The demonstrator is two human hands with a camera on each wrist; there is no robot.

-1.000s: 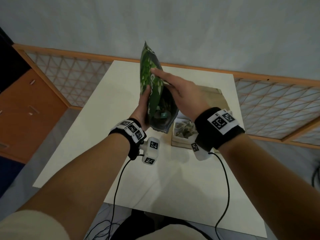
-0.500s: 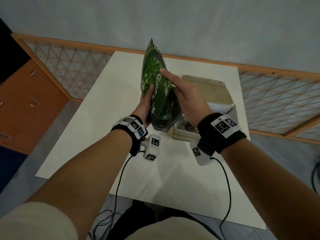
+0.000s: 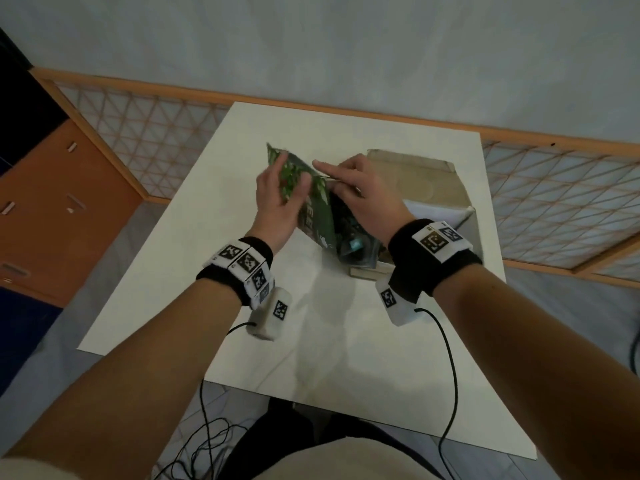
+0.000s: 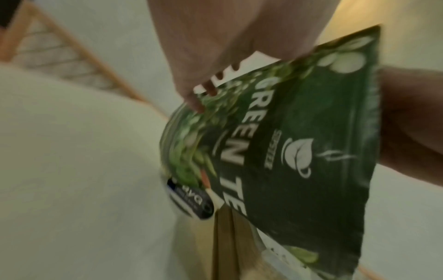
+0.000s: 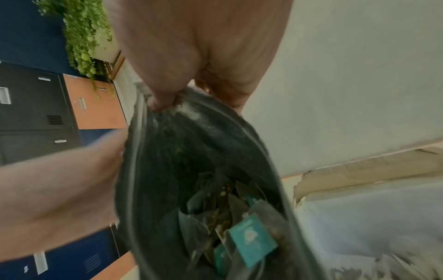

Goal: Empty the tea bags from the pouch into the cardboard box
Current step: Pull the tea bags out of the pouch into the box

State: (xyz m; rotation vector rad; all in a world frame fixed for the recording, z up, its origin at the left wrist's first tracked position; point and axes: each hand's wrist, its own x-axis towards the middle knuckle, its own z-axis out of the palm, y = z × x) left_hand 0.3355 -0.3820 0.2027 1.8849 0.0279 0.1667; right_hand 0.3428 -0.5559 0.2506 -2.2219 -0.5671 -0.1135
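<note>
The green tea pouch (image 3: 313, 209) slants over the table, its sealed end up at the left and its open mouth down at the near edge of the cardboard box (image 3: 433, 181). My left hand (image 3: 291, 174) grips the upper end, thumb on the printed face (image 4: 299, 151). My right hand (image 3: 346, 183) pinches the pouch's right side near the mouth, index finger stretched out. In the right wrist view the mouth (image 5: 191, 151) gapes, and several tea bags (image 5: 249, 233) with teal tags lie at its lower lip. The box's inside is mostly hidden behind my right wrist.
The box stands at the right of a white table (image 3: 311, 341) with its brown flap (image 5: 359, 170) open toward the back. A wooden lattice rail (image 3: 149, 133) runs behind the table. Orange and dark cabinets (image 3: 62, 202) stand on the left. Wrist cables (image 3: 450, 375) hang over the near edge.
The pouch has come down from standing tall above the box and now tilts lower, its mouth at the box's near edge. Both hands dropped with it; the left moved to the upper end.
</note>
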